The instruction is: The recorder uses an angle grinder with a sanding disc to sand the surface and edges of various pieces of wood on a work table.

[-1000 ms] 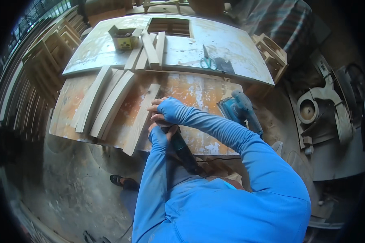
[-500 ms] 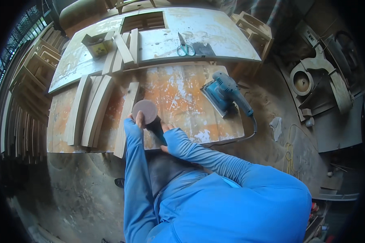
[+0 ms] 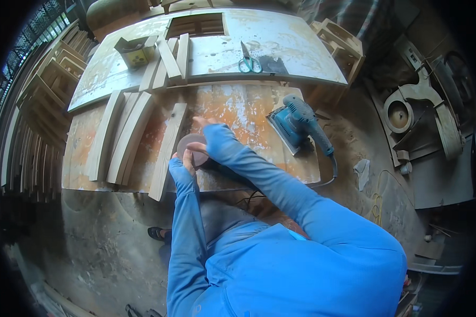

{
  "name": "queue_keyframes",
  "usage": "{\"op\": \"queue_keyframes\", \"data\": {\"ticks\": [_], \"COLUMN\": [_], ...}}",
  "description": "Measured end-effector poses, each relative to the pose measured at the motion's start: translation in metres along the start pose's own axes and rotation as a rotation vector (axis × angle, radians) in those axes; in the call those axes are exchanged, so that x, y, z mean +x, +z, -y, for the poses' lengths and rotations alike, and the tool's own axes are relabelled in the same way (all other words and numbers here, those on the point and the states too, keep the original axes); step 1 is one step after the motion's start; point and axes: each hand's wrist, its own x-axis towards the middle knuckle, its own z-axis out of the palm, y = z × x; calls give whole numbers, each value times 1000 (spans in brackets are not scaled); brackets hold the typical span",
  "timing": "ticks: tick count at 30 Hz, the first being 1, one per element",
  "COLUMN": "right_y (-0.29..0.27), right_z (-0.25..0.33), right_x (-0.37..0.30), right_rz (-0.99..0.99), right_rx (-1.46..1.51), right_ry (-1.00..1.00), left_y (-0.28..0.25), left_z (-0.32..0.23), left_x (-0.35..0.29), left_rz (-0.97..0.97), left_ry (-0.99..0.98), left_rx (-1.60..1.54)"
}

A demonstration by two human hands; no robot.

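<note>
A round, pinkish sanding disc (image 3: 188,141) faces up at the near side of the orange worktable, on the end of a dark hand sander (image 3: 228,175). My left hand (image 3: 186,162) pinches the near rim of the disc, closed. Over the far right part of the disc is my right hand (image 3: 202,134); its thumb lies on the disc face and its other fingers stretch out past the rim. The sander's body is partly hidden under my right forearm. Just left of the disc lies a wooden strip (image 3: 168,150), jutting over the near table edge.
Several curved wooden pieces (image 3: 127,140) lie on the worktable's left. A blue-green sheet sander (image 3: 297,122) rests on its right, its cord hanging off. Behind, a whitish board (image 3: 293,45) carries scissors (image 3: 249,63), a cut-open can (image 3: 134,55) and wooden strips (image 3: 182,55).
My right hand has moved from the sander's body up and left onto the disc. The disc has tilted and shifted slightly nearer; my left hand stays at its rim.
</note>
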Motion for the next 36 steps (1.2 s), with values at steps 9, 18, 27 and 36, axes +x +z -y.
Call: {"op": "queue_keyframes", "data": {"ticks": [9,18,27,36], "right_y": [76,22,20,29], "right_z": [-61,-26,-25,-21], "right_x": [3,-119,-93,-96], "right_rz": [-292,-65,182,133], "right_rx": [374,-344,-258,-319], "right_ry": [174,-170,103,72], "left_y": [-16,-170,-109,-120], "left_z": [33,26,11,18], "left_x": [1,-35,-92,-100], "left_rz": [-116,-555,-234,-291], "left_ry": [215,56,580,470], "left_rx": [344,595,821,668]}}
